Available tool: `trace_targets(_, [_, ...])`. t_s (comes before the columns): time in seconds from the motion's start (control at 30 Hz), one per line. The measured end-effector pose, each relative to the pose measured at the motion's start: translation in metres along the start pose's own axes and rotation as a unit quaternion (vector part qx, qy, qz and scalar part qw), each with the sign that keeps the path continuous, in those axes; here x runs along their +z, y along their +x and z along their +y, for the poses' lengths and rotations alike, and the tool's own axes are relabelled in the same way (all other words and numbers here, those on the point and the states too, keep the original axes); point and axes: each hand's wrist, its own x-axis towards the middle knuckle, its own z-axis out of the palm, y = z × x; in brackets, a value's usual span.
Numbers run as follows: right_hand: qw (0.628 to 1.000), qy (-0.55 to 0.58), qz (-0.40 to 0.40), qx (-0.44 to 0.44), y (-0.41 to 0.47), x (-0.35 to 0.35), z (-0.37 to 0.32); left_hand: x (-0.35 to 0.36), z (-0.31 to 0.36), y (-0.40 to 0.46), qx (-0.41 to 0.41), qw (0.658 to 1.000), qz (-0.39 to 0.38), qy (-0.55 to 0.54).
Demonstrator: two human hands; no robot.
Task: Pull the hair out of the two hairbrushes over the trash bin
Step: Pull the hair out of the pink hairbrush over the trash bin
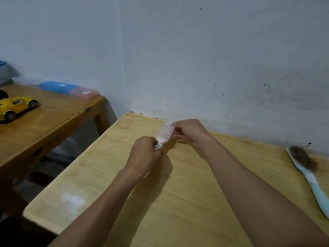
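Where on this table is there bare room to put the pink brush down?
Bare wood runs from the table's left edge to both forearms, and between the right hand and the blue brush full of hair at the right edge. It is crowded under the pink brush, held by the left hand.

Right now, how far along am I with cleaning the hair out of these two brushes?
About halfway, it seems. The pink brush looks clear of hair; your left hand holds its handle while your right hand picks at its tip, so it is in hand. The blue brush lies on the table at your right, with a thick clump of hair in it. No bin is in view.
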Motion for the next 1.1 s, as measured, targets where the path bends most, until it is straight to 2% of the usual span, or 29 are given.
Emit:
trace_targets(0.13, [0.999,0.008,0.032,0.012,0.031,-0.002,0.002,0.013,0.004,0.022,-0.003,1.0,0.002,-0.007])
trace_targets(0.27, [0.997,-0.044,0.069,-0.009,0.058,-0.001,0.008,0.025,0.011,0.042,-0.007,1.0,0.01,0.002])
trace_targets(0.5, [0.997,-0.042,0.059,-0.014,0.074,-0.003,0.014,0.037,0.014,0.053,-0.024,0.999,0.017,0.026])
trace_targets(0.87, [0.996,-0.067,0.058,0.0,0.063,-0.005,0.01,0.037,0.011,0.053,-0.061,0.998,-0.016,0.014])
trace_targets(1.1, [0.99,-0.128,0.065,-0.017,0.026,-0.034,-0.004,0.022,0.031,0.034,-0.038,0.994,-0.024,0.095])
